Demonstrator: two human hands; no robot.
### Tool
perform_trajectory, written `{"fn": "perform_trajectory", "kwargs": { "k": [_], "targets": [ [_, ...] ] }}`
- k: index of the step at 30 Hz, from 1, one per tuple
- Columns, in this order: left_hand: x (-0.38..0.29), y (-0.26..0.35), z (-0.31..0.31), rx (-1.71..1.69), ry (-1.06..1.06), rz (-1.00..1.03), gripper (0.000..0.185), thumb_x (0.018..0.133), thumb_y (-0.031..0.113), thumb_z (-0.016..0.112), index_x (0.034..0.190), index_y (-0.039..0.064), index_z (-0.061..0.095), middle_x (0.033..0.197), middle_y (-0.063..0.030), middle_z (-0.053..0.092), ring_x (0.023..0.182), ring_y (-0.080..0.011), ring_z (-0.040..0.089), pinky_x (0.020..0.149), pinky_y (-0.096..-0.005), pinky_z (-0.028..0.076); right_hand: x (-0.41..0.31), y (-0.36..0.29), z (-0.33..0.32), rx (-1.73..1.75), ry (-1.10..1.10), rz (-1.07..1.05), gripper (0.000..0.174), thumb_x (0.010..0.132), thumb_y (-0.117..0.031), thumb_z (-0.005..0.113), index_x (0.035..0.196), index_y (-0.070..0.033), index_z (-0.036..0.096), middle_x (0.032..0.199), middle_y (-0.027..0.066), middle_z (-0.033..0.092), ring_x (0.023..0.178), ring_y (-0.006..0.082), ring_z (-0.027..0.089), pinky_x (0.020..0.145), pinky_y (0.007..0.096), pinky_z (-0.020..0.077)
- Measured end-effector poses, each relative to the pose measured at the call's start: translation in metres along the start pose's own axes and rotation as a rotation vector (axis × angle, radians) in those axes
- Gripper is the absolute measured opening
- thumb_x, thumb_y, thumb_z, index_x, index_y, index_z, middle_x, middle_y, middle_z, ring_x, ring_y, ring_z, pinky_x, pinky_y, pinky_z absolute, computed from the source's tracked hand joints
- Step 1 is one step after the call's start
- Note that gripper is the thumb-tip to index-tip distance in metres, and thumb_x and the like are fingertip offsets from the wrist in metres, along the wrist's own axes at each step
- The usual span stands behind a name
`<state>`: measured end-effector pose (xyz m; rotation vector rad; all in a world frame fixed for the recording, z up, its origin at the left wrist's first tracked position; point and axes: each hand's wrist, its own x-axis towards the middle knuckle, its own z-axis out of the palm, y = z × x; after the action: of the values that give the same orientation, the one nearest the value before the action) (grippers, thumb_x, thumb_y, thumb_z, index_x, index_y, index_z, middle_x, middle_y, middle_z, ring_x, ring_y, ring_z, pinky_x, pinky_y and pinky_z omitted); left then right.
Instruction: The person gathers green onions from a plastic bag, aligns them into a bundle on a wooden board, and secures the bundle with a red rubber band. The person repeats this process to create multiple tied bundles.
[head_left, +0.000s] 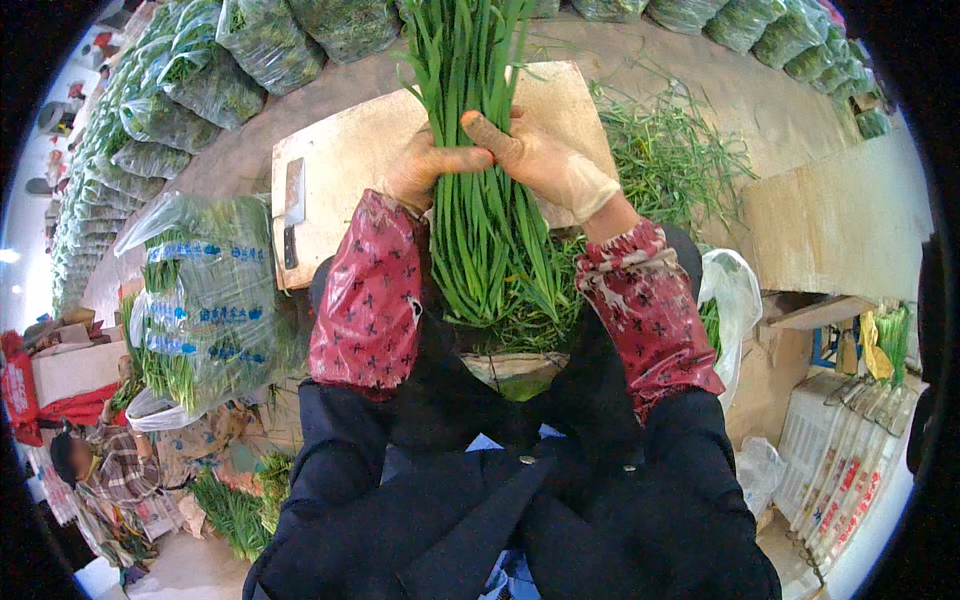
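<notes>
A thick bunch of long green leaves, looking like garlic chives (476, 247), is held upright in the picture between both hands. My left hand (427, 166) wraps its left side, thumb across the front. From the right, my right hand (536, 154), in a pale glove, grips the same bunch with its thumb on the leaves. The leaf tips hang towards my lap, and the far end runs out past the top edge. Beneath the hands lies a worn pale board (345, 142). A knife (294, 210) with a dark handle rests on the board's left side.
Loose leaf scraps (675, 150) lie on the floor to the right. Left stands a clear plastic bag of greens (210, 300). Many filled bags (187, 82) line the back and left. A wooden panel (840, 217) stands right. A person (120, 465) is at lower left.
</notes>
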<state>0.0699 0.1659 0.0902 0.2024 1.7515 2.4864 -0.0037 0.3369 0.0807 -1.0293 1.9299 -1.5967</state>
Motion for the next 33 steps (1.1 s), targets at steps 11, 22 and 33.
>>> {"fn": "perform_trajectory", "kwargs": {
  "k": [11, 22, 33],
  "targets": [
    [-0.041, -0.043, 0.014, -0.411, -0.129, 0.007, 0.077, 0.078, 0.018, 0.082, 0.147, 0.0, 0.05, 0.133, -0.0175, 0.067, 0.135, -0.0331, 0.056, 0.115, -0.0489, 0.047, -0.054, -0.005, 0.03, 0.043, -0.09, 0.327, 0.086, 0.097, -0.079, 0.05, 0.14, -0.006, 0.062, 0.124, 0.0185, 0.071, 0.115, 0.0307, 0.067, 0.101, 0.0416, 0.0526],
    [-0.091, -0.021, -0.03, -0.543, -0.576, 0.445, 0.045, 0.078, 0.013, 0.078, 0.117, 0.012, 0.056, 0.088, 0.0009, 0.067, 0.099, -0.026, 0.067, 0.124, -0.0668, 0.027, -0.16, 0.028, -0.028, 0.08, 0.282, 0.44, 0.072, 0.103, -0.064, 0.057, 0.129, 0.002, 0.07, 0.111, 0.0157, 0.075, 0.108, 0.023, 0.067, 0.095, 0.0373, 0.0534],
    [-0.117, -0.016, -0.036, -0.507, -0.664, 0.595, 0.045, 0.086, 0.015, 0.081, 0.122, 0.013, 0.054, 0.095, 0.0022, 0.069, 0.101, -0.0208, 0.063, 0.126, -0.0589, 0.025, -0.219, 0.058, 0.053, 0.362, -0.2, 0.746, 0.102, 0.094, -0.07, 0.065, 0.161, 0.0, 0.034, 0.153, 0.0228, 0.053, 0.131, 0.0332, 0.059, 0.1, 0.0496, 0.0551]
  ]
}}
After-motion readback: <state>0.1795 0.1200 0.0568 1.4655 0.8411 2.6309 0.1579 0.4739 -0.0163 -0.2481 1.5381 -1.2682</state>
